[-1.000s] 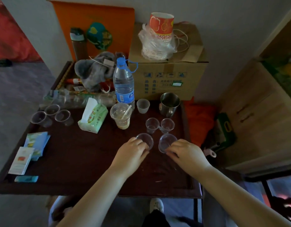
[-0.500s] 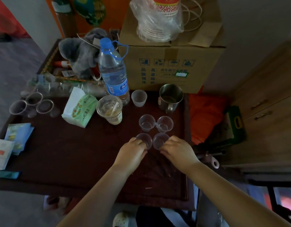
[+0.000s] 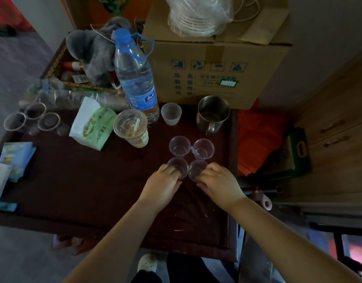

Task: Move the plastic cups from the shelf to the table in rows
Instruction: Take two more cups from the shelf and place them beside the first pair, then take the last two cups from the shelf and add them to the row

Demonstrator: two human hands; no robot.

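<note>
Several small clear plastic cups stand in a two-by-two block on the dark wooden table point(image 3: 78, 186). The back pair is the back left cup point(image 3: 179, 146) and the back right cup point(image 3: 203, 148). My left hand point(image 3: 162, 184) grips the front left cup point(image 3: 179, 166). My right hand point(image 3: 218, 183) grips the front right cup point(image 3: 196, 169). Both front cups touch each other and sit just behind my fingertips. Three more clear cups point(image 3: 32, 119) stand at the table's far left edge.
A water bottle point(image 3: 135, 76), a lidded drink cup point(image 3: 131, 127), a frosted cup point(image 3: 171, 113), a steel mug point(image 3: 213, 113) and a tissue pack point(image 3: 93, 123) line the back. A cardboard box point(image 3: 214, 64) stands behind. Packets point(image 3: 10, 160) lie at left. A wooden cabinet point(image 3: 339, 129) is at right.
The two front cups have slid together and up against the back pair. My view has dipped and moved closer to the table.
</note>
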